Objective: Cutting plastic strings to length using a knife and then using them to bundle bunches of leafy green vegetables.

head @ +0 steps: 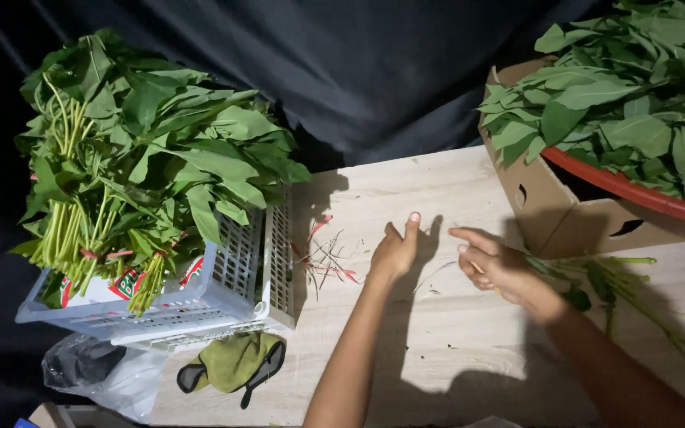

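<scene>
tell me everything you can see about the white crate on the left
The crate is white plastic with latticed walls, tilted and hanging partly over the wooden table's left edge. It is heaped with tied bundles of leafy greens, stems toward the camera. A printed liner shows at its front. A green cloth lies just below it. Neither hand touches it.

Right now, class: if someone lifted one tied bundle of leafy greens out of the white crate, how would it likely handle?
The tied bundle would probably flop at the leafy end, since its broad thin leaves already droop over the white crate. The banded stems look straighter, so likely firmer to grip. It seems light, and the leaves probably bruise easily.
</scene>
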